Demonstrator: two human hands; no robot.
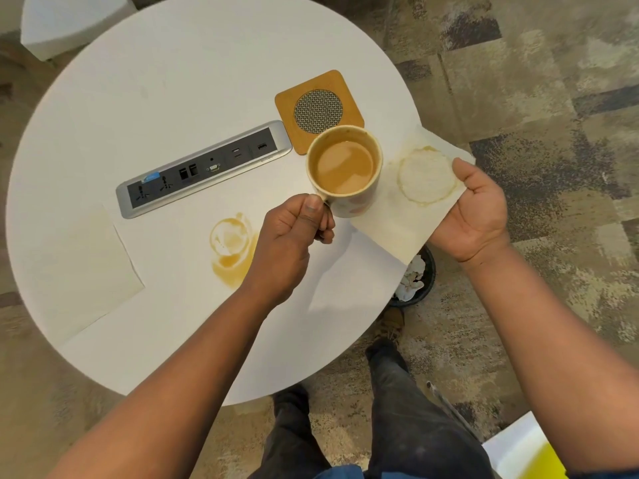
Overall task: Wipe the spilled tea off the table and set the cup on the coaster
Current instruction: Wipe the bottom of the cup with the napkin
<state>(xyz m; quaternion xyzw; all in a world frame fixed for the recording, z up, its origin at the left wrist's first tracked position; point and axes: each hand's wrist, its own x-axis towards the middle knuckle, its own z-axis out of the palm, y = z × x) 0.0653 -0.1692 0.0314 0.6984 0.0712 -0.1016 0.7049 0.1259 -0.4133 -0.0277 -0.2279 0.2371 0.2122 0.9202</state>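
Cup: a cream ceramic cup [344, 171] nearly full of milky tea, held up off the round white tabletop [166, 81], just in front of the coaster.
How it will handle: I'd judge it fairly heavy with that much liquid, rigid, breakable, and quick to slop if tipped; the handle is the place to hold it, kept level.
Left hand: the left hand [294, 236] has its fingers curled round the cup's handle, thumb pressed on top.
Right hand: the right hand [473, 209] pinches one edge of a thin white paper napkin [408, 202] between thumb and fingers; the sheet is marked with a tea ring and hangs over the tabletop's right edge beside the cup.
Napkin feel: soft, limp and light, likely weak where wet.
Coaster: a square wooden coaster with a round mesh centre [318, 110] lies bare on the tabletop, just beyond the cup.
Spill: a brown tea puddle with a ring mark [232, 245] sits on the tabletop left of the left hand, not yet wiped.
Other things: a silver socket strip [204, 167] set into the tabletop; a second sheet of paper [69, 264] at its left edge; a dark bin with crumpled paper [415, 274] on the floor.
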